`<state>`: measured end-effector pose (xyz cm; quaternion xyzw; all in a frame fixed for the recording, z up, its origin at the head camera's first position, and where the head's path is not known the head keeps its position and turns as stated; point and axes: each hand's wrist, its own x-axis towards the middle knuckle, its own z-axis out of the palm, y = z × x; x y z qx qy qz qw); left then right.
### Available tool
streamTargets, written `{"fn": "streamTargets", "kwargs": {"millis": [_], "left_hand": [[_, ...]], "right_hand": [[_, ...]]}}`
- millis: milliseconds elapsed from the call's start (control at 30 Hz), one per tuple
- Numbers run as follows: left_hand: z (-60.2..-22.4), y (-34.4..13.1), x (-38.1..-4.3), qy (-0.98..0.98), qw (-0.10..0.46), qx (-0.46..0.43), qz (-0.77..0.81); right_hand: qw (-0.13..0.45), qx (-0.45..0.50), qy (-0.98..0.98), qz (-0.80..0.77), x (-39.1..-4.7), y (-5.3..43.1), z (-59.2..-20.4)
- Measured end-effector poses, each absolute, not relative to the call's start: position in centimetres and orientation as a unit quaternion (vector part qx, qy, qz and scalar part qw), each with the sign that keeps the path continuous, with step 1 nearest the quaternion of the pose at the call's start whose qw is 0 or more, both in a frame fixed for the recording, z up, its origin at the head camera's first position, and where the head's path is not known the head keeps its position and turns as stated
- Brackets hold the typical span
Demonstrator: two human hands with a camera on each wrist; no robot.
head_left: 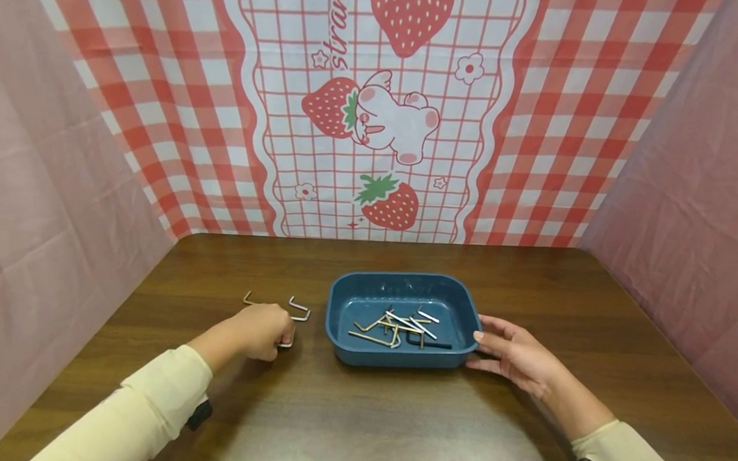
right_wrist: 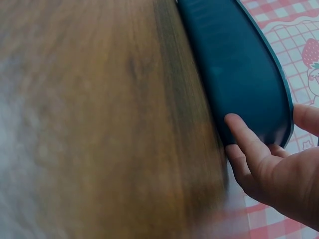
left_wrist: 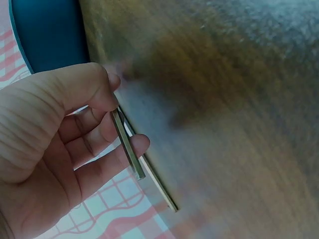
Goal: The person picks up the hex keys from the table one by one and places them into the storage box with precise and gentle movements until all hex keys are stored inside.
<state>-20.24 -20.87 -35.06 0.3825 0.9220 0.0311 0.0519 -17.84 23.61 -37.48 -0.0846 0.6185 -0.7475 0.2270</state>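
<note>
My left hand (head_left: 265, 331) is left of a blue tray (head_left: 371, 358), low over the table. Its thumb and fingers pinch an L-shaped hex key (left_wrist: 128, 144). Just behind that key, a longer brass-coloured bar (left_wrist: 162, 188) shows in the left wrist view. Beyond my left knuckles lie a brass hex key (head_left: 248, 299), partly hidden by the hand, and a silver hex key (head_left: 299, 304). My right hand (head_left: 519, 353) touches the tray's right end, with extended fingers (right_wrist: 244, 137) against the outer wall and a fingertip at the rim.
Several hex keys (head_left: 402, 323), brass, silver and black, lie crossed inside the tray. The brown wooden table (head_left: 359, 418) ends at a red-checked strawberry cloth (head_left: 370, 210) behind. Pink curtains (head_left: 676, 226) hang at both sides.
</note>
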Motion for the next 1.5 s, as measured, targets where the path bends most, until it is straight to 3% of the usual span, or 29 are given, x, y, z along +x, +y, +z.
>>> {"fn": "streamTargets", "kwargs": {"millis": [300, 600, 1500], "left_hand": [[-34.1, -20.8, -20.8, 0.906, 0.005, 0.422, 0.038], [-32.7, -20.6, -21.0, 0.923, -0.004, 0.383, 0.033], [-27.9, -18.5, -22.1, 0.927, 0.028, 0.373, 0.035]], "right_hand": [[0.231, -0.088, 0.619, -0.746, -17.8, 23.7, -37.4], [0.231, -0.089, 0.620, -0.744, -17.8, 23.7, -37.4], [0.225, -0.078, 0.608, -0.757, -17.9, 23.4, -37.5]]}}
